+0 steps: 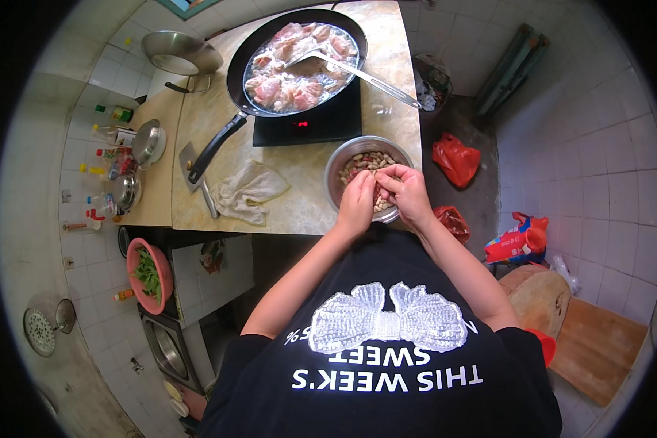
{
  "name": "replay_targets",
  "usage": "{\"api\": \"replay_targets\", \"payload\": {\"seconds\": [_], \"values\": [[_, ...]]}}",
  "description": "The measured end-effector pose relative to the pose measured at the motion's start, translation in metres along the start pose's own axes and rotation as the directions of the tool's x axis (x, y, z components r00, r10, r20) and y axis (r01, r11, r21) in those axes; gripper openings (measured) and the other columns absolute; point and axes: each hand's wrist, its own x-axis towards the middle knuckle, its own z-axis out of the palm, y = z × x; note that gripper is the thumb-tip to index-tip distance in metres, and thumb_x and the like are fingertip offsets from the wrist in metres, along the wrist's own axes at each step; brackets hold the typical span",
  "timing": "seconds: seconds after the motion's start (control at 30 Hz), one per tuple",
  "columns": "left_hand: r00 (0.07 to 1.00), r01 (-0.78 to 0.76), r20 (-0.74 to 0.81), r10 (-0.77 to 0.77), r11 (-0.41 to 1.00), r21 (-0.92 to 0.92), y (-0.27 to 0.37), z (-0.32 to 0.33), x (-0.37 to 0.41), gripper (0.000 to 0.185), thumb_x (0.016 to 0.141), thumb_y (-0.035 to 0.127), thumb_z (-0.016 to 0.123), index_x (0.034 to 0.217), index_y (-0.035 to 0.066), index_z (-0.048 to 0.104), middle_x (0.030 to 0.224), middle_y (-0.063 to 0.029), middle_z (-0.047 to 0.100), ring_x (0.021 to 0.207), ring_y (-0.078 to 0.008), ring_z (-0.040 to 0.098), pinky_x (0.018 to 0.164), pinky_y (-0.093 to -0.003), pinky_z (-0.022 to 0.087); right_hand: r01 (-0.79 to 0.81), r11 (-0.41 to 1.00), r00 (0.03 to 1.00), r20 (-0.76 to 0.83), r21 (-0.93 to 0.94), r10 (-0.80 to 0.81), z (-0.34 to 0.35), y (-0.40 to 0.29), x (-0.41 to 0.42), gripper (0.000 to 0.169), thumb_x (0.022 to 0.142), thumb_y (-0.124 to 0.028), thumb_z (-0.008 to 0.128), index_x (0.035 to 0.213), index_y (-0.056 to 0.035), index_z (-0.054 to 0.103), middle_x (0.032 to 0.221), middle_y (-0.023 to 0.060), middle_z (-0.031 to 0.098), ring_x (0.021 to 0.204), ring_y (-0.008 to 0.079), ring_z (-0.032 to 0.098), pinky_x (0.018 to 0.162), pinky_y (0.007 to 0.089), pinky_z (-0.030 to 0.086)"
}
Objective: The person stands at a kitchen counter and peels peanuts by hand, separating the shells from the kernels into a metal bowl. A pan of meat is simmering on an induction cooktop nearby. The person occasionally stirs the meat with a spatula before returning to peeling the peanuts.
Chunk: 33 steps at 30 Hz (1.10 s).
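Both my hands meet over a steel bowl at the counter's right front edge. Unshelled peanuts and some reddish kernels lie in it. The fingertips of my left hand and my right hand pinch together on a small thing, seemingly a peanut, mostly hidden by the fingers. Behind the bowl a black frying pan rests on a lit induction cooker. Raw-looking meat pieces sit in liquid in the pan, with a slotted metal spatula leaning across its rim.
Left of the bowl lie a crumpled cloth and a metal turner, partly under the pan's handle. Further left stand a steel wok, lidded pots and bottles. A pink basin holds leafy greens. Red plastic bags lie right of the counter.
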Motion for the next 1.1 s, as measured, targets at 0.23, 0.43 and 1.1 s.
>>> {"api": "replay_targets", "payload": {"seconds": [0.23, 0.43, 1.1], "values": [[0.954, 0.300, 0.153, -0.259, 0.848, -0.436, 0.006, -0.009, -0.001, 0.027, 0.099, 0.024, 0.036, 0.074, 0.017, 0.041, 0.056, 0.0074, 0.032, 0.041, -0.0029, 0.025, 0.037, -0.0197, 0.016, -0.139, 0.985, 0.985, 0.119, 0.106, 0.126, -0.009, -0.004, 0.002, 0.010, 0.087, -0.005, 0.064, 0.095, 0.0007, 0.065, 0.073, 0.0037, 0.063, 0.055, 0.0053, 0.056, 0.047, 0.0150, 0.040], [0.981, 0.072, -0.163, -0.108, 0.975, -0.210, -0.003, -0.017, 0.006, 0.028, 0.095, 0.020, 0.037, 0.068, 0.017, 0.034, 0.056, 0.0074, 0.028, 0.042, -0.0033, 0.023, 0.038, -0.0205, 0.015, 0.047, 0.974, 0.996, 0.084, -0.220, -0.029, -0.008, -0.010, 0.001, 0.010, 0.083, -0.006, 0.070, 0.090, 0.0003, 0.067, 0.071, 0.0025, 0.064, 0.056, 0.0034, 0.055, 0.048, 0.0149, 0.041], [0.955, -0.185, -0.172, 0.241, 0.940, 0.288, 0.002, -0.018, 0.003, 0.025, 0.093, 0.018, 0.049, 0.071, 0.007, 0.049, 0.056, -0.0016, 0.042, 0.047, -0.0122, 0.044, 0.045, -0.0282, 0.035, -0.009, 0.979, 1.000, -0.003, -0.202, 0.008, -0.023, -0.010, 0.014, 0.013, 0.079, -0.007, 0.062, 0.088, 0.0017, 0.064, 0.076, 0.0083, 0.065, 0.059, 0.0170, 0.060, 0.052, 0.0249, 0.045]]}}
